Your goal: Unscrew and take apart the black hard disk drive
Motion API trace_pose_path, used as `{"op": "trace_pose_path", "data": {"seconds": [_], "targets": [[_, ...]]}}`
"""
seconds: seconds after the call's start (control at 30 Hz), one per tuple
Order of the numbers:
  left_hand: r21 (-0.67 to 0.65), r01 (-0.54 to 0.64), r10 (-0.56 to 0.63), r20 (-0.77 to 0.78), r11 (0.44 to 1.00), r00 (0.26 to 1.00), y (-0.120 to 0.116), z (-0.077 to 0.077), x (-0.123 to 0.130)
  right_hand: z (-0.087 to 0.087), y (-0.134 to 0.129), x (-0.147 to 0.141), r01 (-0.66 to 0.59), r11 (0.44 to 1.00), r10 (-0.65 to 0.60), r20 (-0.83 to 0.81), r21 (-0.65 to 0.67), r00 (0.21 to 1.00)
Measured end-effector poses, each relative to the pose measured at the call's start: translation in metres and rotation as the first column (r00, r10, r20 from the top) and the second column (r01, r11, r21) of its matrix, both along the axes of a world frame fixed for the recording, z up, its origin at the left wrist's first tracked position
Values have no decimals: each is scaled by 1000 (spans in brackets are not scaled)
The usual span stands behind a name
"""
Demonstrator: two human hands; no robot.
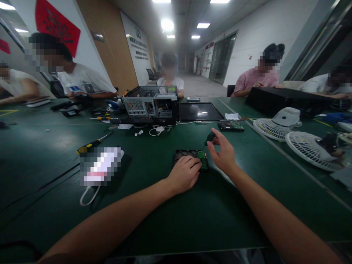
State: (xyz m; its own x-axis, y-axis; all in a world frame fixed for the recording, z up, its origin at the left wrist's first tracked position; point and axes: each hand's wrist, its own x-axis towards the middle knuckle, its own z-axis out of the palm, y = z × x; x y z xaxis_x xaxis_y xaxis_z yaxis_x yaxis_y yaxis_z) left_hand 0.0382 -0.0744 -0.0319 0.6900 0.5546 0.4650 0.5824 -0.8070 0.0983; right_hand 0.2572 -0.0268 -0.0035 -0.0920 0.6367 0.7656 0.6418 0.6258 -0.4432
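Note:
In the head view a hard drive [203, 157] lies on the green table in front of me, its circuit board facing up. My left hand [184, 172] rests across it, fingers bent over the casing and holding it against the table. Between the thumb and fingers of my right hand [223, 152] is the dark handle of a small screwdriver [210, 137]. Its thin shaft slants down to the far edge of the circuit board; the exact tip contact is too small to make out.
An opened computer case [150, 108] stands ahead, beside a dark flat panel [201, 111] and a second hard drive [231, 126]. White fans [305, 146] lie at right. A yellow-black screwdriver [90, 146] and a blurred white device [103, 165] lie left. Several people sit around the table.

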Motion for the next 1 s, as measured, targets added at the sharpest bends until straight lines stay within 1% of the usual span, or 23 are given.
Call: {"op": "trace_pose_path", "data": {"seconds": [0.13, 0.27, 0.4, 0.57, 0.73, 0.8, 0.93, 1.0], "targets": [[2, -1, 1, 0, 1000, 1000, 0, 0, 0, -2, 1, -2, -59, 996, 55, -55, -67, 997], [-4, 1, -1, 0, 1000, 1000, 0, 1, 0, -3, 1, -1, -29, 995, 25, -40, -93, 999], [-7, -1, 1, -1, 1000, 1000, -1, 1, 0, -4, 2, 0, 7, 997, -9, -33, -79, 999], [-2, 4, -4, 0, 1000, 1000, -1, 1, 0, -6, 3, 1, 13, 999, -16, -58, -52, 998], [1, 6, -6, 10, 1000, 1000, 0, 1, 0, -4, 2, 1, 79, 997, -80, -43, -24, 996], [1, 6, -6, 9, 1000, 1000, -1, 1, 0, -4, 2, 1, 77, 997, -78, -37, -27, 996], [-4, 5, -5, 1, 1000, 1000, -1, 3, 0, -6, 4, 3, 28, 998, -32, -86, -55, 996], [-4, 3, -3, -2, 1000, 1000, -1, 3, 0, -6, 4, 3, 33, 998, -39, -102, -60, 994]]}}
